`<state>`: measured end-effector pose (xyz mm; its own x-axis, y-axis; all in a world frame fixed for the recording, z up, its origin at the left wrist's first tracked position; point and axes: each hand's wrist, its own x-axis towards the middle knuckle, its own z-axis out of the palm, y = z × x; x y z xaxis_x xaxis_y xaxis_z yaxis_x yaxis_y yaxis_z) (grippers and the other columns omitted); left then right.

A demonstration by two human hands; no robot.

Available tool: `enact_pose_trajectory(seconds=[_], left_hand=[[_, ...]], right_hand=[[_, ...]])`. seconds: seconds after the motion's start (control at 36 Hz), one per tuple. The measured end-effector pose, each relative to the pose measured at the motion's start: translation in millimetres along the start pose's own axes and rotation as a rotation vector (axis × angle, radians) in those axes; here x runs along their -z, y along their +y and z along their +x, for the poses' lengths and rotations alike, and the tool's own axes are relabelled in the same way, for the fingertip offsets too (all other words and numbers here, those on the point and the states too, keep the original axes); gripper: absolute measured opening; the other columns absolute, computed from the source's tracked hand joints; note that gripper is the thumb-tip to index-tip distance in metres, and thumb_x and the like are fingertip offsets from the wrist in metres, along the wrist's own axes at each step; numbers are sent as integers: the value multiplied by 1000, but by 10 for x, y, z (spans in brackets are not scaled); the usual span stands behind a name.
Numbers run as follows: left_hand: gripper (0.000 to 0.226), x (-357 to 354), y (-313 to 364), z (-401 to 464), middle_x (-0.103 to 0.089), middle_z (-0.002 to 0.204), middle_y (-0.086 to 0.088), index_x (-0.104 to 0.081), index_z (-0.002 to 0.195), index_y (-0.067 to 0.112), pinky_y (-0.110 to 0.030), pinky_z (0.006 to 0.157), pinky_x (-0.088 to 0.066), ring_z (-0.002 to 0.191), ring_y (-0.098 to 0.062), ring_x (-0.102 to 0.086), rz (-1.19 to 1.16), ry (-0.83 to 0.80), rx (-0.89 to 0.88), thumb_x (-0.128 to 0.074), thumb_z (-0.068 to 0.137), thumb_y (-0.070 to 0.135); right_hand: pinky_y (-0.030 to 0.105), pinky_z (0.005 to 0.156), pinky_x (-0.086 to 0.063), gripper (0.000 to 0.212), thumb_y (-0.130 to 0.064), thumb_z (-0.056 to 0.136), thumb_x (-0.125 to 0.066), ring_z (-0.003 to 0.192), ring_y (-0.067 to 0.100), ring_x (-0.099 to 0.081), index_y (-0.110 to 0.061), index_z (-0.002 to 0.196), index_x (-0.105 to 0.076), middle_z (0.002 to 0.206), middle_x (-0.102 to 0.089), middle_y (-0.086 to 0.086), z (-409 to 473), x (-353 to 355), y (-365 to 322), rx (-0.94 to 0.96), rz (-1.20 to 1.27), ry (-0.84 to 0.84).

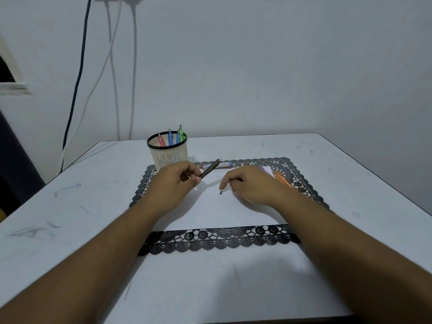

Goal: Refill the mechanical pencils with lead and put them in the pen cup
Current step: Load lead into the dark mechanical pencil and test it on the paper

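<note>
A dark mechanical pencil (210,168) is gripped by the left hand (177,181), its fingers curled round the lower end, so that the pencil is tilted up and to the right above the white sheet of paper (217,211). The right hand (247,185) is lowered over the paper with the fingers bent; a small dark piece (221,192) is seen at its fingertips, but it cannot be told whether the piece is pinched or only touched. The paper is laid on a black lace placemat (210,242), which lies on the white table (70,206). At the far left corner of the mat a cream pen cup (168,153) with a black rim is placed, and four pencils, red, blue and green, are stood in it. Behind the hands a lead case (222,164) with red and blue parts is partly hidden by the dark pencil. An orange pencil (282,178) is laid beside the right hand. Cables (112,66) are hung on the wall. No writing can be read.
</note>
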<state>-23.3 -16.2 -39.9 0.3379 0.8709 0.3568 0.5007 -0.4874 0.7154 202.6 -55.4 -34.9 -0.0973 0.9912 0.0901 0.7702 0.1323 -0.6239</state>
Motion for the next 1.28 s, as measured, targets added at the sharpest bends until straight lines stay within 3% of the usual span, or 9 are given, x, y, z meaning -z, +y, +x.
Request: enact_pose_trajectory(seconds=[0.06, 0.11, 0.19, 0.28, 0.53, 0.64, 0.78, 0.92, 1.28], left_hand=[[8, 7, 10, -6, -67, 81, 10, -73, 93, 24, -5, 62, -39, 70, 9, -56, 6, -2, -4, -73, 94, 16], [8, 12, 18, -10, -68, 81, 9, -74, 94, 22, -4, 63, -39, 70, 10, -55, 5, -3, -5, -72, 94, 15], [8, 17, 23, -11, -67, 82, 8, -73, 94, 21, -4, 63, -39, 69, 10, -55, 5, -8, -9, -72, 94, 13], [8, 18, 24, -8, -67, 81, 7, -73, 94, 22, -4, 63, -39, 69, 9, -55, 5, -13, -6, -71, 95, 14], [11, 10, -2, -13, -69, 82, 8, -73, 90, 27, -7, 61, -39, 73, 1, -57, 39, -34, -8, -71, 95, 17], [12, -1, -48, 8, -70, 84, 9, -72, 89, 30, -19, 65, -43, 80, -7, -60, 68, -57, 1, -70, 95, 20], [15, 6, -72, 28, -68, 85, 13, -71, 92, 32, -15, 63, -39, 81, -1, -58, 167, -85, -51, -70, 95, 17], [13, 19, -53, 36, -65, 87, 16, -70, 97, 32, -18, 63, -38, 80, 0, -56, 255, -90, -92, -68, 97, 19], [11, 23, -57, 39, -62, 85, 20, -70, 99, 30, -19, 62, -35, 80, 1, -55, 291, -102, -129, -68, 97, 19]], right_hand=[[15, 48, -31, 34, -9, 104, -45, 46, -3, -46, -18, 101, -78, 50, -55, -24, 4, -31, -20, -1, -25, -1], [15, 52, -31, 26, -14, 103, -51, 51, -6, -48, -17, 100, -76, 57, -57, -19, 2, -52, -21, 15, -42, -10], [24, 60, -36, 6, -25, 96, -68, 60, 2, -48, -22, 97, -73, 70, -54, -11, 29, -93, 27, 47, -84, -18], [27, 60, -36, 5, -26, 92, -75, 64, 9, -47, -24, 95, -72, 72, -53, -8, 55, -139, 52, 63, -106, 9], [26, 61, -36, 8, -27, 98, -69, 72, 6, -51, -21, 93, -71, 80, -58, -11, 108, -176, 43, 50, -162, 19], [28, 66, -40, 10, -25, 100, -65, 75, 4, -54, -19, 93, -70, 83, -61, -14, 105, -168, 53, 47, -128, 22], [9, 59, -38, 15, -21, 103, -60, 68, -5, -53, -19, 90, -67, 77, -57, -15, 90, -57, 123, 5, 110, 93], [8, 59, -36, 15, -23, 103, -62, 59, -15, -51, -18, 91, -68, 71, -56, -18, 91, 44, 178, 24, 159, 132], [29, 64, -36, 21, -30, 102, -63, 61, 6, -42, -29, 80, -62, 70, -51, -10, 93, 13, 162, 71, 168, 102]])
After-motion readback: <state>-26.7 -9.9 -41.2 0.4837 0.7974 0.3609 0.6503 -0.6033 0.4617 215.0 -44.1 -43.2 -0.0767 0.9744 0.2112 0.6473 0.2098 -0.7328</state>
